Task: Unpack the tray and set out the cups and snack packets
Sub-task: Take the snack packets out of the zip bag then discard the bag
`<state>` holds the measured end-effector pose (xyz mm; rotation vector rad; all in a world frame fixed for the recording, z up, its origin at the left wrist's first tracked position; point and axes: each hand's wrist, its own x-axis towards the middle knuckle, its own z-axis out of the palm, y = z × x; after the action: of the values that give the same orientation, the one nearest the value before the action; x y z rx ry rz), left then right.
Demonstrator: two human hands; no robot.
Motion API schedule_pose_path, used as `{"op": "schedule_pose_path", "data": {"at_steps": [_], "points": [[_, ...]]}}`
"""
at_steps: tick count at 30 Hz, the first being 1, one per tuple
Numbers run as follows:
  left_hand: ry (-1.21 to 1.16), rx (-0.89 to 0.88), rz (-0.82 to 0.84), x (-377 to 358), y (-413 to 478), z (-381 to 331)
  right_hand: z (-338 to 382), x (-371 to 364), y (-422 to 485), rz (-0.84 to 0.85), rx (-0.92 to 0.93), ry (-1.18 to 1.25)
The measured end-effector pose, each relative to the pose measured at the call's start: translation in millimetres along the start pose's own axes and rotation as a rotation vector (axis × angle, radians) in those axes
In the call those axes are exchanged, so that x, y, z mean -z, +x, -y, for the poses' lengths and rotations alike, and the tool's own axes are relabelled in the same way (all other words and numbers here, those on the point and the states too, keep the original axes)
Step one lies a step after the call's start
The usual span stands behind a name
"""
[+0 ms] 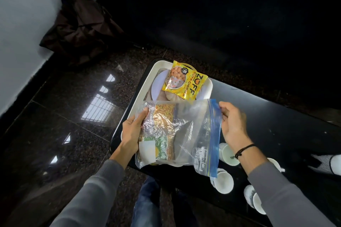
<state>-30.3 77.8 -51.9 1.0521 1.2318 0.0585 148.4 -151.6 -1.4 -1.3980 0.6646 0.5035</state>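
Note:
I hold a clear zip bag point(191, 134) with a blue seal strip above the white tray point(154, 66). My left hand point(132, 131) grips the bag's left side, over the snack packets point(162, 125) inside it. My right hand point(233, 123) pinches the blue seal edge at the bag's upper right. A yellow soya chunks packet point(184, 83) lies at the far end of the tray, on a white plate point(158, 84). Several white paper cups point(224, 183) lie on the dark table to the right, below my right arm.
The black table point(276, 116) stretches to the right. The dark polished floor point(64, 116) lies to the left, with a dark bag point(81, 26) against the white wall. My knee in blue jeans point(147, 201) is below the table edge.

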Motion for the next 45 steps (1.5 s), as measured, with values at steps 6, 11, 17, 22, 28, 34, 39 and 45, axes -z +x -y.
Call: {"op": "schedule_pose_path", "data": {"at_steps": [6,11,17,22,28,34,39,45], "points": [[0.006,-0.038,-0.016,-3,-4,4,-14,3,-25,0.384,-0.158,-0.159],[0.069,-0.077,0.021,-13,-16,2,-36,-8,-24,0.673,-0.171,-0.438],[0.056,-0.112,0.159,-24,-25,-4,-48,-41,-12,0.725,-0.236,-0.600],[0.111,-0.146,0.116,-23,-23,0,-39,-37,-29,0.613,-0.176,-0.640],[0.150,-0.096,0.018,-19,-22,6,-33,-33,-42,0.483,-0.154,-0.497],[0.103,-0.087,-0.061,-18,-23,6,-26,-13,-41,0.419,-0.256,-0.445],[0.091,-0.044,-0.182,-10,-19,1,-17,-8,-39,0.268,-0.079,-0.474],[0.027,-0.046,-0.188,2,-19,-3,9,6,-34,0.284,-0.031,-0.329]]}}
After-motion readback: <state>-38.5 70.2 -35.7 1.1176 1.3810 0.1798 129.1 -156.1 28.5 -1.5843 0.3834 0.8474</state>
